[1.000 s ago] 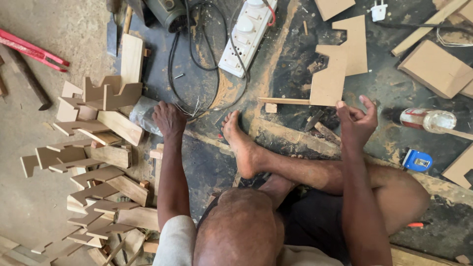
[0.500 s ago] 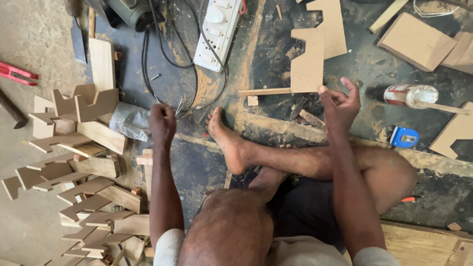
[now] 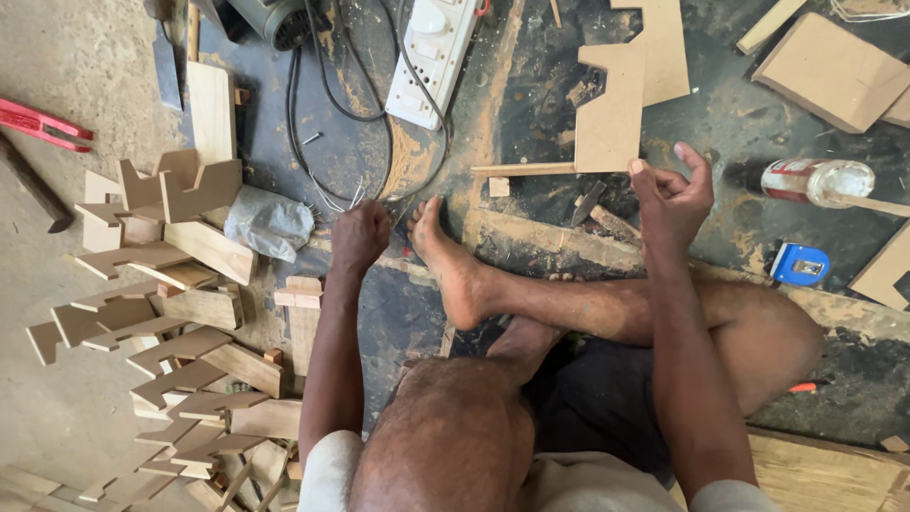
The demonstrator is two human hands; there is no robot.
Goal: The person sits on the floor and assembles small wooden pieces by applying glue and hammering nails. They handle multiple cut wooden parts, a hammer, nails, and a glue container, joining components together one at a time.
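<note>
At the far left of the frame a red-handled tool [image 3: 43,123] lies on the bare concrete, and just right of it a heap of stepped, notched wooden offcuts [image 3: 161,313] runs from the upper left down to the bottom edge. Beside the heap sits a crumpled grey plastic bag [image 3: 268,221]. The left hand [image 3: 358,237] is pressed down on the dusty floor in the middle of the frame, fingers curled under and knuckles up, close to the loose ends of black cables [image 3: 327,142]; whether it grips anything cannot be told. A white power strip [image 3: 431,57] lies at top centre. The bare foot [image 3: 455,261] rests just right of the left hand. Right of centre, the right hand [image 3: 673,194] is raised with fingers loosely curled, its thumb and fingertips touching the lower edge of a stepped fibreboard panel [image 3: 621,95], which lies flat on the dark floor at upper right. Farther right lie a clear plastic bottle with a red label [image 3: 820,180] and a small blue tape measure [image 3: 801,265].
</note>
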